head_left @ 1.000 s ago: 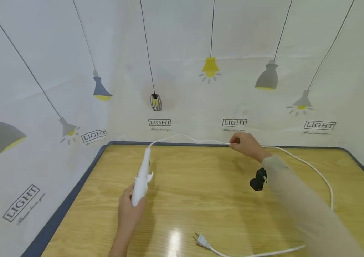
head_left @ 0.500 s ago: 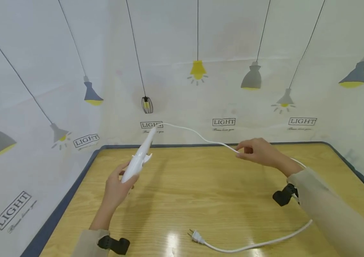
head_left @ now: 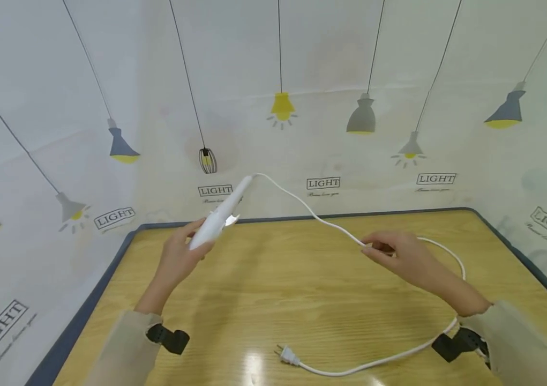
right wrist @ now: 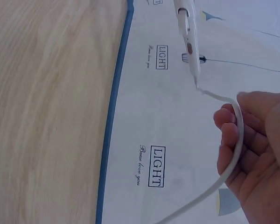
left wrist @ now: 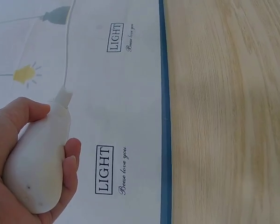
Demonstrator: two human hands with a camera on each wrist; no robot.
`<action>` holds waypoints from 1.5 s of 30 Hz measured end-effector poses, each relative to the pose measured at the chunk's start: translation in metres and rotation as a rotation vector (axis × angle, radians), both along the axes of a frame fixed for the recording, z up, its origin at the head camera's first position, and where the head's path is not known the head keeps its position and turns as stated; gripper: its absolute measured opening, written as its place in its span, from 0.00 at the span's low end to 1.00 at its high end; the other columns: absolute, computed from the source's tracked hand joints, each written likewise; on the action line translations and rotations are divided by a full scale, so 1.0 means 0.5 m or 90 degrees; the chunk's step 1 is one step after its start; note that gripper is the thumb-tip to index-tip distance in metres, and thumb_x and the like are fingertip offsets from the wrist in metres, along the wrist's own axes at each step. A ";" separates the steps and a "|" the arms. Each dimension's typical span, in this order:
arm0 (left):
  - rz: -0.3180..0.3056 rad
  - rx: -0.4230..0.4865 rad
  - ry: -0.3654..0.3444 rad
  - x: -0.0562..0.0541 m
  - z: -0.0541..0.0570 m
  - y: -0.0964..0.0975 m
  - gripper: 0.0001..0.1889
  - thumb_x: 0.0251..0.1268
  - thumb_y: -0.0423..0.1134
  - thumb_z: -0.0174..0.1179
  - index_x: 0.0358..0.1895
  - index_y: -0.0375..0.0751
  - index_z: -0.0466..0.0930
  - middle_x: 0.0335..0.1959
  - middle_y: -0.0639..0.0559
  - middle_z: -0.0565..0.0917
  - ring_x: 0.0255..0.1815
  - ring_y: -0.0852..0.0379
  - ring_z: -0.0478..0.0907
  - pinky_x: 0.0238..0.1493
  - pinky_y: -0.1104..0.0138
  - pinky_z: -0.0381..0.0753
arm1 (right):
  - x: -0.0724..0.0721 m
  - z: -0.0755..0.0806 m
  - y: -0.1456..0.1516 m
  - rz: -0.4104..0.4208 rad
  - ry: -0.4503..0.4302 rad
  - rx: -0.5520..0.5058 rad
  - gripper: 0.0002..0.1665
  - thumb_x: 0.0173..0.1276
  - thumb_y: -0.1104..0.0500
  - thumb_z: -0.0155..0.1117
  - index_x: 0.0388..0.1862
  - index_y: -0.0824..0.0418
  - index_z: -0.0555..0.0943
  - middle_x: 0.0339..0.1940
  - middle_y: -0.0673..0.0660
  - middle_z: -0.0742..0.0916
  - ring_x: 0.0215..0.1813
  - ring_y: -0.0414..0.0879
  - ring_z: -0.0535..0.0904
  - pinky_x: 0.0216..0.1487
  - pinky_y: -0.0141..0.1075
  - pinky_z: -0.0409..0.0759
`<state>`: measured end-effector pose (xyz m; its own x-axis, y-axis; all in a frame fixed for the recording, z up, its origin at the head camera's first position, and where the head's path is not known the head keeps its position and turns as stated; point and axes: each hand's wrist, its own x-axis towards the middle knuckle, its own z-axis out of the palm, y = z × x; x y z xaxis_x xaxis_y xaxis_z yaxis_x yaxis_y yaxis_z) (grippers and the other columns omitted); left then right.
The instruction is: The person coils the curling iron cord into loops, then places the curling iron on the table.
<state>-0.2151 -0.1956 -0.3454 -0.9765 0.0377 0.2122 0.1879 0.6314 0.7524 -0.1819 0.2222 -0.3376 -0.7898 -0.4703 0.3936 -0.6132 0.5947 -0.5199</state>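
My left hand (head_left: 177, 256) grips the thick, rounded end of a white curling iron (head_left: 222, 215). The iron is held above the table, its thin end tilted up and right, with a small lever on its side. From that end a white power cord (head_left: 311, 210) runs to my right hand (head_left: 403, 260), which pinches it between thumb and fingers. In the right wrist view, the cord (right wrist: 240, 135) curves across the fingers. Past that hand the cord loops down to a two-pin plug (head_left: 289, 356) lying near the table's front.
The wood-grain table (head_left: 302, 289) has a dark blue edge strip (head_left: 273, 219). Behind it and at both sides stands a pale wall covering (head_left: 234, 107) printed with hanging lamps. Black wrist cameras (head_left: 169, 338) sit at both cuffs.
The curling iron has risen with my left hand, its thin end swinging up and right. My right hand has moved lower and slightly right, still pinching the cord. The plug has stayed on the table.
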 end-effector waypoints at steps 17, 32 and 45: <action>-0.175 0.138 -0.034 -0.009 0.069 0.020 0.28 0.57 0.40 0.64 0.63 0.53 0.70 0.54 0.41 0.74 0.31 0.43 0.80 0.29 0.55 0.79 | 0.120 -0.106 -0.036 0.228 -0.068 -0.152 0.17 0.60 0.73 0.59 0.49 0.67 0.81 0.28 0.46 0.82 0.28 0.34 0.76 0.29 0.30 0.78; -0.486 0.173 -0.109 0.052 0.108 0.059 0.29 0.53 0.31 0.65 0.62 0.48 0.72 0.55 0.45 0.73 0.30 0.48 0.76 0.27 0.59 0.78 | -0.025 -0.132 -0.075 0.282 -0.166 -0.098 0.11 0.61 0.69 0.61 0.43 0.69 0.83 0.23 0.52 0.82 0.19 0.34 0.67 0.17 0.29 0.69; -0.653 0.163 -0.127 0.073 0.070 0.060 0.26 0.52 0.29 0.64 0.59 0.39 0.74 0.48 0.43 0.77 0.35 0.51 0.75 0.31 0.60 0.79 | -0.118 0.020 -0.066 0.132 -0.130 -0.046 0.11 0.61 0.67 0.62 0.42 0.67 0.84 0.31 0.53 0.85 0.25 0.42 0.76 0.26 0.32 0.76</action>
<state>-0.1785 -0.1659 -0.3104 -0.5219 0.8358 0.1708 0.3981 0.0616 0.9153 -0.2412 0.1890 -0.3276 -0.7460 -0.6066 0.2746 -0.5963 0.4250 -0.6811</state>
